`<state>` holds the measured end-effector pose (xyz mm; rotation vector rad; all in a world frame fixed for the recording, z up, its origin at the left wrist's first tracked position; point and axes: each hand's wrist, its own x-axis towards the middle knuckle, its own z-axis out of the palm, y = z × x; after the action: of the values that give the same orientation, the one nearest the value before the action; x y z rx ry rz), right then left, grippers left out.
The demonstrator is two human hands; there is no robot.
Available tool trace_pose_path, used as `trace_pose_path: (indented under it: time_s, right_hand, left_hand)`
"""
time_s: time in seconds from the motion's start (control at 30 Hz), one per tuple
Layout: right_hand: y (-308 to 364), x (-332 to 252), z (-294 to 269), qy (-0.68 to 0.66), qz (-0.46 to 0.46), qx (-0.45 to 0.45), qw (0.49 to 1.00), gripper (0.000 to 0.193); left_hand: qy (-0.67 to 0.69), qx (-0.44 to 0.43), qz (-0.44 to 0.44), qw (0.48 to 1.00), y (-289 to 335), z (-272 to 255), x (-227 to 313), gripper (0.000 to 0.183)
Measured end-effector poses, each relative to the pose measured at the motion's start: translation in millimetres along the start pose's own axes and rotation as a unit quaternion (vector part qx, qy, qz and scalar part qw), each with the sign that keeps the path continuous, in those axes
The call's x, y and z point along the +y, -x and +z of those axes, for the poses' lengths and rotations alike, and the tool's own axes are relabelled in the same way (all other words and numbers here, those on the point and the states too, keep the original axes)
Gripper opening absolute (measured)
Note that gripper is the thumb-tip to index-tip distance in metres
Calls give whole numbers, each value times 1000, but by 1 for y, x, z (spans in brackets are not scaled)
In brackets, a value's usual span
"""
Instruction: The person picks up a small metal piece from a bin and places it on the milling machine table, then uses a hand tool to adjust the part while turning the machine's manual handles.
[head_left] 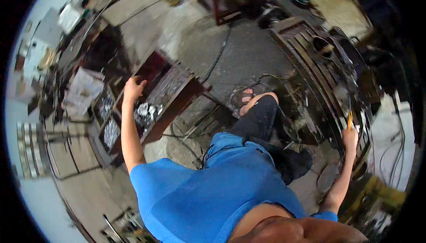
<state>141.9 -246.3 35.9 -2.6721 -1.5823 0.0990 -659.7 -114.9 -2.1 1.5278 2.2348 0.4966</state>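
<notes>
The right hand is clamped on the yellow-handled tool over the slatted table. It might slip if held loosely. The left hand has thumb and fingers apart by the brown bin. The foot could trip on the black cord.

Arms spread wide, I have the left arm reaching up the left half of the frame, its left hand loosely open, thumb apart from the curled fingers. At the far right, I have the bare right arm extended upward, the right hand closed in a grip.
</notes>
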Motion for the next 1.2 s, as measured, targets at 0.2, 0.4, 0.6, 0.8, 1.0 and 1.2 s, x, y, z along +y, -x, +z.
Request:
trace_pose_path:
  time_s: [0.2,0.4,0.6,0.8,1.0,1.2]
  right_hand:
    - [75,-49,-40,-146,-18,7,989,21]
    - [79,-66,-48,-154,-31,-17,987,17]
    - [84,-83,-49,-163,-45,-41,985,17]
    - [90,-100,-46,-204,-83,-35,975,16]
    - [97,-97,-40,-159,-70,-49,984,17]
    - [103,-159,-40,-212,-171,-92,958,33]
  left_hand:
    - [-21,-102,-124,987,44,36,-53,45]
    - [-210,-45,-133,968,45,40,-54,43]
    - [-233,-62,-147,959,56,45,-47,49]
    - [-240,-86,-175,951,40,77,-52,48]
    - [-124,-16,-181,976,34,70,-66,38]
    - [494,13,-117,861,11,37,28,18]
